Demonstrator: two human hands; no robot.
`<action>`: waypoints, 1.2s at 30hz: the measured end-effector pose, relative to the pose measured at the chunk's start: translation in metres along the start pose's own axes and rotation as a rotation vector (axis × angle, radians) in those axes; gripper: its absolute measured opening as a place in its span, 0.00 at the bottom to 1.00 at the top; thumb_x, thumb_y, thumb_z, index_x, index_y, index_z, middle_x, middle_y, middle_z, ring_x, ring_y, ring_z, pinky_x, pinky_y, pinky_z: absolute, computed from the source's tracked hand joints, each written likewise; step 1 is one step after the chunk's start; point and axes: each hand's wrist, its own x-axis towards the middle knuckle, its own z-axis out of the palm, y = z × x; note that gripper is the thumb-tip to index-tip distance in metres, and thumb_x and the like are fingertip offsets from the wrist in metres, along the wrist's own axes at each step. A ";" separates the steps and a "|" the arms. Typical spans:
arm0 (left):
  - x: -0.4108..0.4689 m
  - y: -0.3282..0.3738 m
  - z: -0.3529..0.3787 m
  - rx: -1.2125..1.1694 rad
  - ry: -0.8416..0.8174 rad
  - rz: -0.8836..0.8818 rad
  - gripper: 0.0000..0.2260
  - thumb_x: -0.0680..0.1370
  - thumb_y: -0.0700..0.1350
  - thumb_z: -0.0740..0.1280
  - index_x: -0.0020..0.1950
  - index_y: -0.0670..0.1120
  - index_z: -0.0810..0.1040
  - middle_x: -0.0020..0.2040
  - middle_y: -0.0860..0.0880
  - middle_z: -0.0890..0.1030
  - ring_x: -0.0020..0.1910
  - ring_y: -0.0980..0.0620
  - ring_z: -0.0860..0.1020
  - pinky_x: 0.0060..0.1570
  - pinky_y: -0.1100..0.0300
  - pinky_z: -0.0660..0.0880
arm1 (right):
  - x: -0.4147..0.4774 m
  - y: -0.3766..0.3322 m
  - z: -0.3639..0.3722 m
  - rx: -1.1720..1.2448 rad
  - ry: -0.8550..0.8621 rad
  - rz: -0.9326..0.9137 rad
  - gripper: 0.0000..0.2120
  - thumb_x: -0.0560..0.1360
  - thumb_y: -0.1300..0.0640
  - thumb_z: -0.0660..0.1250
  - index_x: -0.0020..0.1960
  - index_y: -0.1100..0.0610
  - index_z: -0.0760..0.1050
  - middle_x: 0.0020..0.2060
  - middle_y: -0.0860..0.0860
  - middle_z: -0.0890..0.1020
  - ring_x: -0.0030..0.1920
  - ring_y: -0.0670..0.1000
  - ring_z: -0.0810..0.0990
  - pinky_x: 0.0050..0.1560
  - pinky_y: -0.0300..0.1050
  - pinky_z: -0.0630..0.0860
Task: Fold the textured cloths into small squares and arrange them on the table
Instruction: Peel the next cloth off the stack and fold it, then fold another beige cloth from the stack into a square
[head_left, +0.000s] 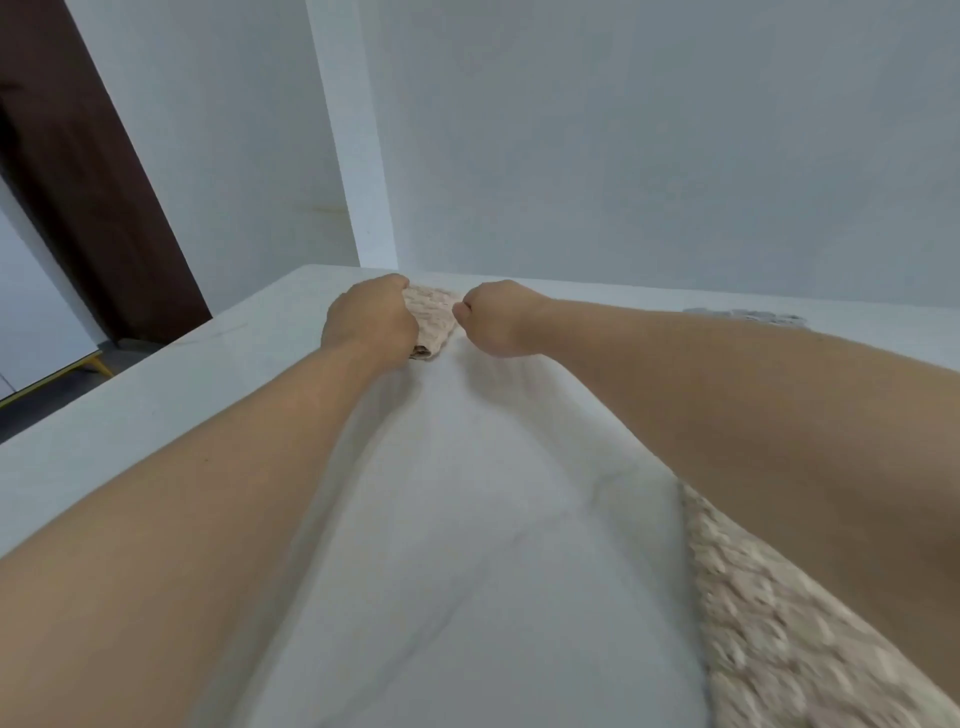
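A small folded beige textured cloth (430, 321) lies near the far edge of the white table (467, 519). My left hand (370, 318) grips its left side, fingers curled over the top. My right hand (496, 318) is fisted at the cloth's right edge; whether it pinches the fabric is hidden. Under my right forearm, at the near right, lies another beige textured cloth (789, 623), spread out. A greyish textured cloth (748, 315) lies flat at the far right.
A white wall stands just behind the table's far edge. The table's left edge drops to a dark floor (47, 400), with a dark brown door frame (88, 171) beyond.
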 end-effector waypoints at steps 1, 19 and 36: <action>-0.012 0.011 -0.003 -0.010 -0.010 0.029 0.23 0.78 0.41 0.61 0.74 0.51 0.72 0.70 0.47 0.77 0.68 0.42 0.74 0.63 0.52 0.72 | -0.014 0.006 -0.005 -0.001 0.016 0.004 0.19 0.87 0.53 0.47 0.48 0.58 0.73 0.54 0.56 0.77 0.54 0.58 0.74 0.53 0.48 0.72; -0.264 0.213 -0.005 -0.167 -0.342 0.363 0.21 0.79 0.40 0.62 0.70 0.53 0.76 0.67 0.48 0.78 0.59 0.47 0.79 0.54 0.55 0.78 | -0.346 0.147 -0.023 0.409 0.263 0.196 0.09 0.81 0.51 0.65 0.54 0.49 0.85 0.48 0.42 0.84 0.45 0.36 0.79 0.48 0.32 0.73; -0.266 0.181 0.022 -0.083 -0.197 0.224 0.18 0.83 0.50 0.62 0.72 0.48 0.75 0.70 0.47 0.77 0.69 0.44 0.74 0.65 0.51 0.71 | -0.403 0.238 0.027 0.308 0.543 0.756 0.18 0.79 0.44 0.62 0.58 0.52 0.84 0.58 0.53 0.83 0.65 0.59 0.76 0.62 0.55 0.77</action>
